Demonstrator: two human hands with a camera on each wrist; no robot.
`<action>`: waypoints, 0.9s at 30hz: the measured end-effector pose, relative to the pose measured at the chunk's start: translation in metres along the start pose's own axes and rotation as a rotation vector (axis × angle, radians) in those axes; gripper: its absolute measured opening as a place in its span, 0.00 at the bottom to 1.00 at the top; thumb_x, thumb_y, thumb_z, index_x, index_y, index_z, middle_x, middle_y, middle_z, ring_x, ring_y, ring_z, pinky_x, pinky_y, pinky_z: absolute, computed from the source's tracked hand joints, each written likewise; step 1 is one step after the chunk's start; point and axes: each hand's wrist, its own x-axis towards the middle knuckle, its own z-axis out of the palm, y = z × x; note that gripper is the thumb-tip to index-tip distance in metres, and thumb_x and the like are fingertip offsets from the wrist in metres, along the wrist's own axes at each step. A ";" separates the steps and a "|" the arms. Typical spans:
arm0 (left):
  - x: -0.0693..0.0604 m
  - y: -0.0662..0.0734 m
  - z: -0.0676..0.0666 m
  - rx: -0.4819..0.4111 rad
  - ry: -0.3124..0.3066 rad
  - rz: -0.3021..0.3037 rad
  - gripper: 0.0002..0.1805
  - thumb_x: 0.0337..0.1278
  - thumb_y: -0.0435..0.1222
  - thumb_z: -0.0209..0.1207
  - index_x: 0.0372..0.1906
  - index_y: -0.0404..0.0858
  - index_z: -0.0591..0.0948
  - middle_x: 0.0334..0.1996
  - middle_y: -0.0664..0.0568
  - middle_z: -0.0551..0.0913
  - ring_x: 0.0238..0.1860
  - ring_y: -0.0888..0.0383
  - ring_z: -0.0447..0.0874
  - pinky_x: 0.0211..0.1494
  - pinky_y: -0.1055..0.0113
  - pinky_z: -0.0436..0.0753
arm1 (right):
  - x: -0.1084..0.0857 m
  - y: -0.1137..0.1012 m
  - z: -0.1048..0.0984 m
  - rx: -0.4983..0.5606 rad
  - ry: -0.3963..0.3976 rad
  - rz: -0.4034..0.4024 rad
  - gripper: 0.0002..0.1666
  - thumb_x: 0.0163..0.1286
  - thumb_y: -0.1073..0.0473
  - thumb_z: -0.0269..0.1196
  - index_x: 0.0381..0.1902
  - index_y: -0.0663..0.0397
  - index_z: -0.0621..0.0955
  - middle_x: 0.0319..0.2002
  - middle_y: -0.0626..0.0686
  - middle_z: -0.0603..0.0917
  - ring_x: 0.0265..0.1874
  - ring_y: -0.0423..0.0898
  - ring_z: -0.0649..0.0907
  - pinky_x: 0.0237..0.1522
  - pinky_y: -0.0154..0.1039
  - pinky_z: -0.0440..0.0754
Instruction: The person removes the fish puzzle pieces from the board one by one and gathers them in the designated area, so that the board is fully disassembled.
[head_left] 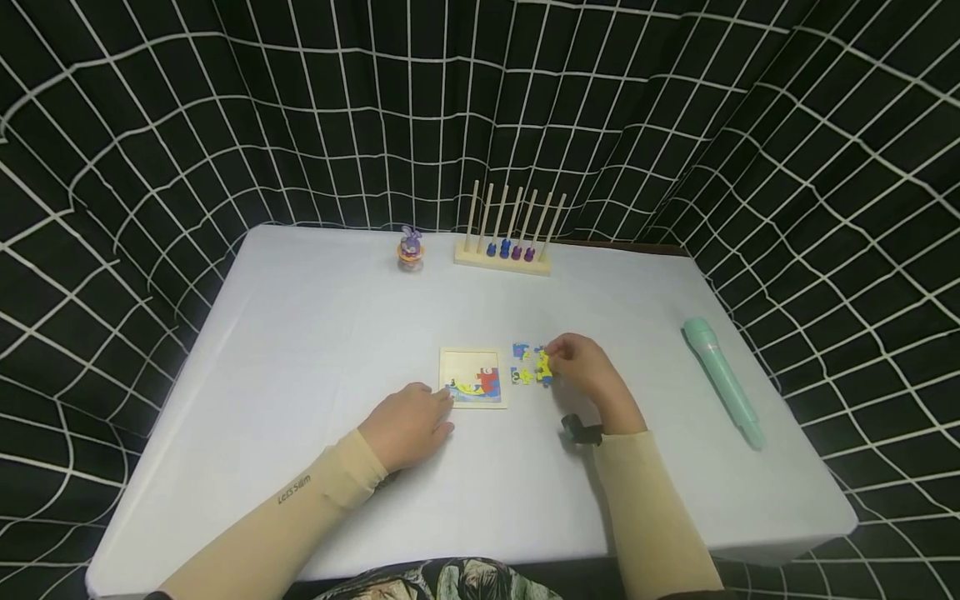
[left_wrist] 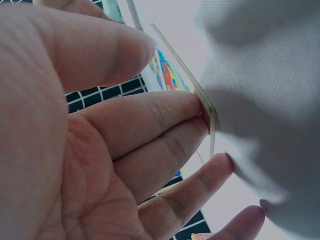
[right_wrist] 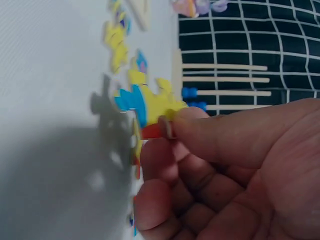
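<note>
The square wooden puzzle tray lies mid-table, with joined pieces along its lower part and right side. My left hand rests at the tray's lower left corner; in the left wrist view its straight fingertips touch the tray edge. To the tray's right, my right hand pinches a yellow, blue and red puzzle piece between thumb and finger, raised and tilted in the right wrist view. Loose pieces lie on the cloth beside that hand.
At the back stand a purple figurine and a wooden peg rack with blue and purple beads. A mint-green microphone-shaped object lies at the right. The white-covered table is surrounded by black grid-patterned cloth.
</note>
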 end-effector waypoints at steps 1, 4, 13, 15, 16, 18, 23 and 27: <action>0.000 0.000 0.000 0.000 0.001 0.000 0.23 0.74 0.40 0.66 0.63 0.27 0.86 0.61 0.37 0.90 0.60 0.37 0.88 0.62 0.44 0.88 | 0.000 0.001 0.000 -0.002 -0.007 0.010 0.12 0.76 0.64 0.64 0.55 0.58 0.84 0.48 0.59 0.86 0.45 0.53 0.81 0.47 0.45 0.79; 0.000 0.000 -0.001 0.001 0.002 0.001 0.23 0.74 0.39 0.66 0.63 0.27 0.86 0.61 0.37 0.89 0.60 0.36 0.88 0.62 0.44 0.88 | 0.000 0.004 0.003 -0.018 -0.009 0.011 0.12 0.75 0.66 0.62 0.54 0.60 0.84 0.49 0.60 0.86 0.46 0.54 0.80 0.49 0.46 0.79; 0.001 -0.001 0.002 0.006 0.000 0.001 0.23 0.75 0.40 0.66 0.63 0.28 0.86 0.61 0.38 0.89 0.59 0.38 0.88 0.61 0.45 0.88 | -0.001 0.008 0.010 -0.103 0.039 -0.014 0.10 0.77 0.66 0.61 0.52 0.60 0.84 0.54 0.63 0.86 0.50 0.58 0.81 0.53 0.52 0.82; 0.001 -0.002 0.003 0.010 -0.002 0.001 0.23 0.76 0.41 0.65 0.63 0.28 0.86 0.62 0.39 0.89 0.59 0.38 0.88 0.61 0.45 0.88 | 0.000 0.009 0.012 -0.111 0.048 -0.010 0.09 0.77 0.66 0.62 0.51 0.60 0.84 0.53 0.63 0.86 0.49 0.57 0.81 0.53 0.51 0.82; 0.001 -0.002 0.003 0.008 0.002 0.004 0.22 0.75 0.41 0.65 0.63 0.28 0.86 0.62 0.38 0.89 0.59 0.38 0.88 0.61 0.45 0.88 | 0.000 0.009 0.013 -0.113 0.053 -0.006 0.08 0.77 0.67 0.62 0.50 0.59 0.84 0.52 0.62 0.86 0.49 0.57 0.81 0.52 0.50 0.82; 0.001 -0.002 0.002 0.003 0.005 0.006 0.22 0.75 0.41 0.65 0.62 0.28 0.86 0.62 0.38 0.89 0.59 0.37 0.88 0.61 0.45 0.88 | 0.001 0.009 0.015 -0.118 0.066 -0.001 0.07 0.77 0.67 0.63 0.49 0.59 0.84 0.50 0.61 0.86 0.48 0.56 0.81 0.51 0.49 0.82; 0.001 -0.001 0.001 -0.003 -0.002 0.000 0.22 0.75 0.40 0.65 0.62 0.28 0.86 0.63 0.38 0.89 0.60 0.37 0.88 0.63 0.44 0.87 | 0.000 0.009 0.018 -0.139 0.089 -0.011 0.04 0.77 0.67 0.64 0.47 0.60 0.83 0.46 0.60 0.86 0.45 0.55 0.82 0.47 0.47 0.83; 0.002 -0.001 0.002 -0.001 -0.007 0.000 0.22 0.76 0.41 0.65 0.63 0.28 0.86 0.63 0.38 0.89 0.60 0.37 0.88 0.62 0.45 0.88 | -0.004 0.002 0.022 -0.153 0.115 -0.066 0.09 0.79 0.64 0.63 0.53 0.63 0.84 0.48 0.61 0.86 0.47 0.57 0.84 0.49 0.50 0.85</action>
